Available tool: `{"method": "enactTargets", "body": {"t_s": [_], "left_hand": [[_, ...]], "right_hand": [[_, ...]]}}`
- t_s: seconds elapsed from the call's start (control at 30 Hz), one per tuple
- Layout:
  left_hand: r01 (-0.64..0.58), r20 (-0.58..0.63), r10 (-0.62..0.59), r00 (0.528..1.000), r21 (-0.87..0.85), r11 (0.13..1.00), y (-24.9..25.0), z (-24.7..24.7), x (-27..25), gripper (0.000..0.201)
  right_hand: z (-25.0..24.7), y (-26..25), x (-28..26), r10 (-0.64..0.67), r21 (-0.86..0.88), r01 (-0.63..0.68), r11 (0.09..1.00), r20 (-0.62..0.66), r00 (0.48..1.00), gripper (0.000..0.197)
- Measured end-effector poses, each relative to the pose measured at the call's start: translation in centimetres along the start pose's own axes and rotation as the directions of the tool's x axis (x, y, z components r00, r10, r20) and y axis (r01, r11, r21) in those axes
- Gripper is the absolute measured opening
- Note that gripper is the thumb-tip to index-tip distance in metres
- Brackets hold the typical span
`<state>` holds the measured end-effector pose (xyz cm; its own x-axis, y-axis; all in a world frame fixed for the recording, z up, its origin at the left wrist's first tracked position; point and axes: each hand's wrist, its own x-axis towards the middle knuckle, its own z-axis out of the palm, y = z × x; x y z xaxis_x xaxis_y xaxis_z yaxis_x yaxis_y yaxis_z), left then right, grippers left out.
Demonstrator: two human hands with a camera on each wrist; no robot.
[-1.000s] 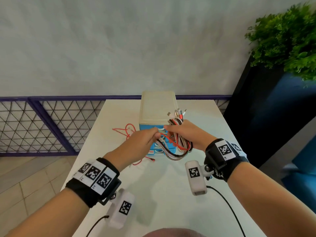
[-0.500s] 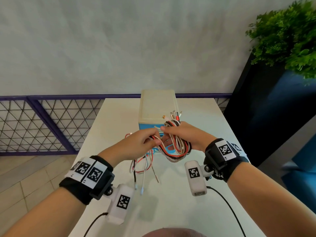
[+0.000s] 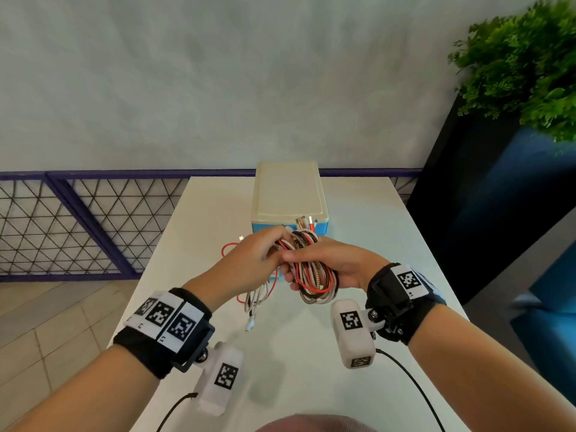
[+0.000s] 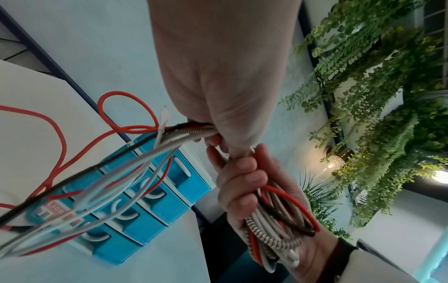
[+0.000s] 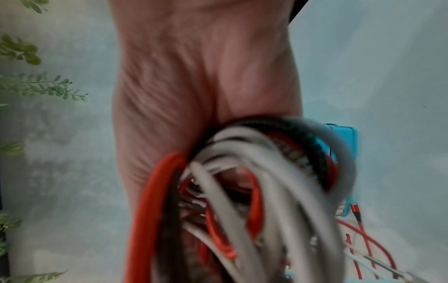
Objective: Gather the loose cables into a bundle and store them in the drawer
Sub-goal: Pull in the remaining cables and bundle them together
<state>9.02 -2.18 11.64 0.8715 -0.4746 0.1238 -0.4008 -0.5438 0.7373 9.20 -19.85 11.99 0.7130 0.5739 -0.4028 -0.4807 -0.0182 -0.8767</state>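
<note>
Head view: right hand [image 3: 327, 266] curls its fingers around a coiled bundle of red, white and braided cables [image 3: 314, 275]; left hand [image 3: 252, 260] grips trailing cable strands [image 3: 258, 297] before a blue plastic drawer unit [image 3: 290, 198]

My two hands meet above the worktop [image 3: 358, 307], the drawer unit [image 3: 288, 194] behind them at twelve o'clock, loose cables [image 3: 257, 302] trailing beneath my left hand [image 3: 249, 263], a plant [image 3: 523, 63] at two o'clock.

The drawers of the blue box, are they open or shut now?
Shut, as far as visible. In the left wrist view the drawers sit flush in the box front, none pulled out; cables cross some of them.
</note>
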Motion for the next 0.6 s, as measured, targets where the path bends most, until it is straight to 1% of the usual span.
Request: {"method": "enactTargets", "body": {"t_s": [0.03,0.07,0.13,0.17,0.27,0.33,0.4,0.47,0.5,0.53,0.57,0.6], "left_hand": [[0.03,-0.009,-0.031,0.999,-0.056,0.998,0.1,-0.1,0.0,0.018],[0.065,-0.007,-0.066,0.998,-0.113,0.991,0.0,-0.3,0.2,0.026],[0.135,0.062,-0.125,0.99,-0.185,0.973,-0.4,-1.0,0.6,0.043],[0.166,0.097,-0.149,0.984,-0.197,0.966,-0.7,-1.3,0.9,0.047],[0.237,0.139,-0.212,0.967,-0.203,0.95,-1.6,-1.7,1.4,0.048],[0.252,0.209,-0.21,0.955,-0.196,0.948,-1.8,-1.7,1.6,0.046],[0.213,0.262,-0.176,0.949,-0.119,0.97,-1.9,-1.5,1.7,0.04],[0.131,0.258,-0.148,0.955,0.083,0.988,-2.4,-1.5,1.7,0.03],[0.095,0.245,-0.143,0.959,0.197,0.976,-2.7,-1.6,1.6,0.024],[0.077,0.229,-0.143,0.963,0.275,0.958,-3.3,-1.6,1.3,0.018],[0.088,0.21,-0.155,0.965,0.299,0.95,-3.8,-1.5,1.0,0.011],[0.114,0.191,-0.172,0.966,0.281,0.953,-4.4,-1.6,0.8,0.005]], "right_hand": [[-0.1,0.0,0.1,-0.002,-0.034,0.002,0.999,0.002,1.0,0.009],[-0.2,0.0,0.1,0.0,-0.067,0.0,0.998,0.003,1.0,0.007],[-0.3,0.1,0.0,0.004,-0.109,-0.004,0.994,0.0,1.0,0.004],[-0.3,0.0,-0.1,-0.001,-0.12,0.0,0.993,-0.008,1.0,0.004],[-0.7,-0.4,-0.4,-0.043,-0.162,0.029,0.986,-0.084,0.996,0.006],[-0.9,-0.7,-0.5,-0.085,-0.155,0.065,0.986,-0.126,0.988,0.003],[-1.0,-0.6,-0.4,-0.103,-0.128,0.084,0.988,-0.155,0.983,0.004],[-1.0,-0.3,-0.3,-0.107,-0.067,0.096,0.993,-0.185,0.977,0.009],[-1.1,-0.3,-0.3,-0.114,-0.016,0.113,0.993,-0.204,0.972,0.013],[-1.4,-0.2,-0.3,-0.126,0.024,0.135,0.991,-0.228,0.966,0.016],[-1.6,-0.3,-0.3,-0.14,0.041,0.155,0.987,-0.254,0.957,0.016],[-1.8,-0.4,-0.4,-0.158,0.032,0.174,0.984,-0.283,0.946,0.015]]}}
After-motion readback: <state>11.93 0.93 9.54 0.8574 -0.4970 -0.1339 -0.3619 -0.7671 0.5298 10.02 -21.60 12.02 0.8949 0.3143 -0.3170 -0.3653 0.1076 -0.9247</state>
